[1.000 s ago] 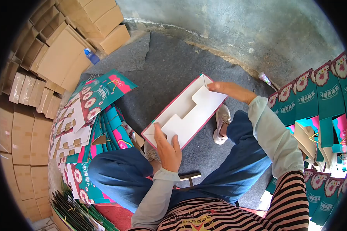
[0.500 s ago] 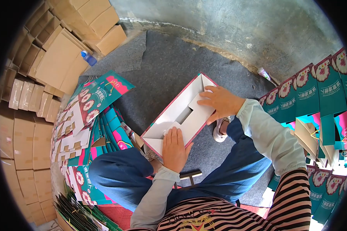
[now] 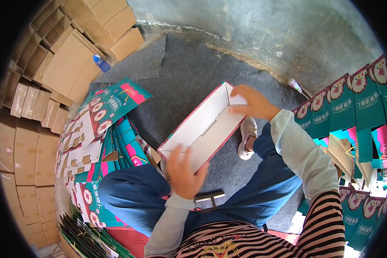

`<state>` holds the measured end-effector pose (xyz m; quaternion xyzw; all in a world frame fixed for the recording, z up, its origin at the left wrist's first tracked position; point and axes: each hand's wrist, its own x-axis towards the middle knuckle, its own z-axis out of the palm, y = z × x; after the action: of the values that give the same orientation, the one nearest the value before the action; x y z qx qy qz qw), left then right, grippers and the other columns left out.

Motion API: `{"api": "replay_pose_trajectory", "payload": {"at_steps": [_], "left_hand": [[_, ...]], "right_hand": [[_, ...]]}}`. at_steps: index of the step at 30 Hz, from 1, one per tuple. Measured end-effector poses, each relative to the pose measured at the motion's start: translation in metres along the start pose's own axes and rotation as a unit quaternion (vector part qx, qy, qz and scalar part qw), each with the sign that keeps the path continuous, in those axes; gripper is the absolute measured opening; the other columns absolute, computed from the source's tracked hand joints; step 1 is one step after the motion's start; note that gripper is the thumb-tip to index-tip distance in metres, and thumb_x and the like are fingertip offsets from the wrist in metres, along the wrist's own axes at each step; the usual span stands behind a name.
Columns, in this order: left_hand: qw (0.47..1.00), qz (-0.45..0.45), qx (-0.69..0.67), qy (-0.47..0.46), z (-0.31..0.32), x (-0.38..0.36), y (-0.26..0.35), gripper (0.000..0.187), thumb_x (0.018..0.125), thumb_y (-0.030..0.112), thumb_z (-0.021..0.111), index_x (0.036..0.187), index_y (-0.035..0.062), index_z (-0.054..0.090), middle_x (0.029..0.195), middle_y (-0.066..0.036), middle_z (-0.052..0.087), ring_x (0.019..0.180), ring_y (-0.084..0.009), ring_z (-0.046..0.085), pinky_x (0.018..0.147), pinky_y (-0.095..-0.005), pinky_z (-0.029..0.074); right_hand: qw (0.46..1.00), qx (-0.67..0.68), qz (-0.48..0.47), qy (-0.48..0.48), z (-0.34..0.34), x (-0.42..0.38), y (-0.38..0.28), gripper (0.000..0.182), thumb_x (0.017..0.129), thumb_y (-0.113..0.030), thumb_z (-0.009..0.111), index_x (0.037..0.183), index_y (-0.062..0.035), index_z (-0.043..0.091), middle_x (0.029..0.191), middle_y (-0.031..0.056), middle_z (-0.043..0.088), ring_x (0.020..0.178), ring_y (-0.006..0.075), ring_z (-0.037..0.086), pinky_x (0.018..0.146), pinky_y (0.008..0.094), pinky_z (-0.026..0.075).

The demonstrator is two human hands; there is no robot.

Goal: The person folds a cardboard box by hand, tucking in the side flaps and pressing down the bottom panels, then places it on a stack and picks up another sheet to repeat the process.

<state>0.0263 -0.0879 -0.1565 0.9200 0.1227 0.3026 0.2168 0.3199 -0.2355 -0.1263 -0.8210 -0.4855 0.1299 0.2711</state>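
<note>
An open box (image 3: 210,129) with a white inside and red edges lies slanted between my legs, its flaps folded down flat against the bottom, where a small slot shows. My right hand (image 3: 253,102) is at the box's far right end, fingers bent over the rim and partly hidden behind the palm side. My left hand (image 3: 184,172) is at the near left corner, blurred, with its fingers spread and nothing in them.
Flat green and pink printed cartons (image 3: 116,107) are piled at the left, beside stacked brown boxes (image 3: 28,155). Green packages (image 3: 359,99) line the right. A blue bottle (image 3: 101,63) stands at the upper left; a wall (image 3: 262,30) curves behind.
The inner flaps have gone from raised to flat in the box. My left hand has lifted off them and moved slightly left; my right hand has shifted toward the box's far end.
</note>
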Motion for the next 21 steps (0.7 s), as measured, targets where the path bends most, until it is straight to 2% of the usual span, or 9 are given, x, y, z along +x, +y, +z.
{"api": "replay_pose_trajectory", "payload": {"at_steps": [2,3,4,5,8,12,14,18,21], "left_hand": [[0.982,-0.174,0.007,0.077,-0.001,-0.007,-0.033,0.05,0.085,0.033,0.06,0.124,0.002,0.05,0.133,-0.018,0.045,0.121,-0.038,0.043,0.1,-0.0439,0.034],[0.928,-0.309,-0.194,0.078,0.002,-0.01,-0.058,0.054,0.086,0.039,0.059,0.126,0.003,0.049,0.133,-0.018,0.044,0.121,-0.0373,0.043,0.1,-0.0453,0.033],[0.817,-0.423,-0.384,0.075,0.007,-0.014,-0.087,0.059,0.086,0.044,0.057,0.128,0.004,0.047,0.134,-0.018,0.044,0.121,-0.0367,0.043,0.101,-0.0468,0.032],[0.657,-0.51,-0.552,0.068,0.009,-0.015,-0.107,0.063,0.086,0.05,0.055,0.129,0.005,0.046,0.135,-0.018,0.043,0.121,-0.0361,0.043,0.101,-0.0482,0.031],[0.4,-0.707,-0.573,-0.108,0.014,-0.009,-0.127,0.068,0.088,0.06,0.043,0.132,0.0078,0.046,0.134,-0.017,0.045,0.12,-0.0297,0.046,0.099,-0.0455,0.036],[0.378,-0.566,-0.719,-0.143,0.038,-0.01,-0.124,0.06,0.09,0.05,0.042,0.132,0.006,0.044,0.131,-0.014,0.049,0.118,-0.0243,0.049,0.098,-0.0397,0.04],[0.387,-0.535,-0.737,-0.142,0.03,-0.007,-0.127,0.052,0.092,0.038,0.047,0.128,0.0008,0.048,0.127,-0.011,0.054,0.116,-0.0229,0.051,0.098,-0.0373,0.041],[0.655,-0.393,-0.643,-0.046,-0.01,0.025,-0.085,0.06,0.088,0.026,0.053,0.14,0.0043,0.032,0.137,-0.007,0.043,0.126,-0.0229,0.042,0.105,-0.0382,0.032],[0.762,-0.276,-0.586,-0.011,-0.005,0.021,-0.093,0.063,0.09,0.033,0.052,0.141,0.005,0.029,0.139,-0.007,0.04,0.126,-0.0217,0.04,0.105,-0.0364,0.031]], "right_hand": [[0.993,0.04,0.104,0.042,-0.002,0.012,0.027,0.064,0.081,-0.06,0.054,0.118,-0.0086,0.059,0.119,0.0154,0.056,0.11,0.0331,0.052,0.093,0.0386,0.04],[0.984,0.061,0.152,0.065,0.001,0.018,0.042,0.064,0.083,-0.061,0.051,0.118,-0.008,0.059,0.12,0.0162,0.056,0.111,0.0319,0.052,0.092,0.0373,0.04],[0.967,0.138,0.204,0.059,0.008,0.022,0.056,0.066,0.085,-0.062,0.046,0.118,-0.0067,0.059,0.121,0.0164,0.056,0.111,0.0301,0.053,0.092,0.0364,0.041],[0.942,0.214,0.255,0.052,0.017,0.025,0.071,0.068,0.087,-0.063,0.041,0.118,-0.0055,0.059,0.121,0.0166,0.057,0.11,0.0283,0.054,0.092,0.0354,0.041],[0.885,0.319,0.339,-0.026,0.021,0.037,0.066,0.074,0.091,-0.064,0.028,0.118,-0.003,0.058,0.12,0.0148,0.058,0.107,0.0243,0.056,0.091,0.0342,0.042],[0.802,0.452,0.382,-0.075,0.028,0.04,0.06,0.075,0.092,-0.064,0.026,0.119,-0.0019,0.058,0.113,0.0147,0.062,0.102,0.0234,0.059,0.088,0.0343,0.045],[0.798,0.49,0.35,-0.034,0.014,0.039,0.068,0.075,0.091,-0.066,0.027,0.12,-0.0038,0.057,0.113,0.0137,0.062,0.1,0.0227,0.06,0.087,0.0342,0.046],[0.776,0.572,0.264,-0.009,-0.018,0.022,0.078,0.077,0.09,-0.067,0.03,0.124,-0.0018,0.052,0.114,0.0127,0.062,0.1,0.0208,0.06,0.089,0.0328,0.046],[0.802,0.506,0.318,-0.006,-0.023,0.006,0.08,0.081,0.086,-0.072,0.031,0.13,-0.0062,0.049,0.124,0.0157,0.056,0.111,0.023,0.055,0.094,0.0417,0.042]]}}
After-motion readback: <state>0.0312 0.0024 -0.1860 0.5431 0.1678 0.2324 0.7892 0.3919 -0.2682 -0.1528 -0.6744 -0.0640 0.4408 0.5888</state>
